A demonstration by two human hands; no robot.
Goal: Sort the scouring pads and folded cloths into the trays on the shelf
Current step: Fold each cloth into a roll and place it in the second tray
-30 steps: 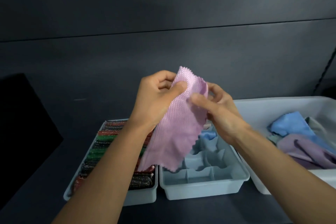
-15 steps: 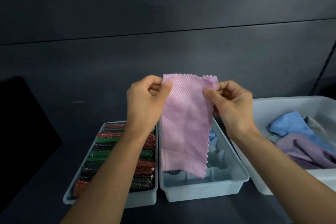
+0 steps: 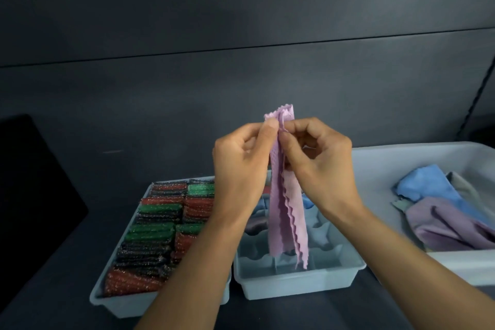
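Pinching the pink cloth (image 3: pixel 288 220) near its top edge between left hand (image 3: pixel 241 158) and right hand (image 3: pixel 318 161), doubled lengthwise into a narrow strip.

Gripped from either side by the thumbs and curled fingers of both hands, knuckles close together, with a short zigzag-cut tip poking up above the pinch and the rest hanging straight down below it, wavy edges stacked. Directly under the grip, dangling over the divided tray (image 3: pixel 294 284), lower end level with its front compartments, touching or not impossible to tell. Behind the hanging strip, tucked into that tray's rear compartments: folded cloths (image 3: pixel 255 224) in grey-purple and blue. Below and left of the grip, packed in rows in a second tray (image 3: pixel 120 303): red, green and dark scouring pads (image 3: pixel 155 225). Off to the right of the grip, lying loose in a larger white bin (image 3: pixel 401 158): a blue cloth (image 3: pixel 426 185) and a purple cloth (image 3: pixel 442 225).
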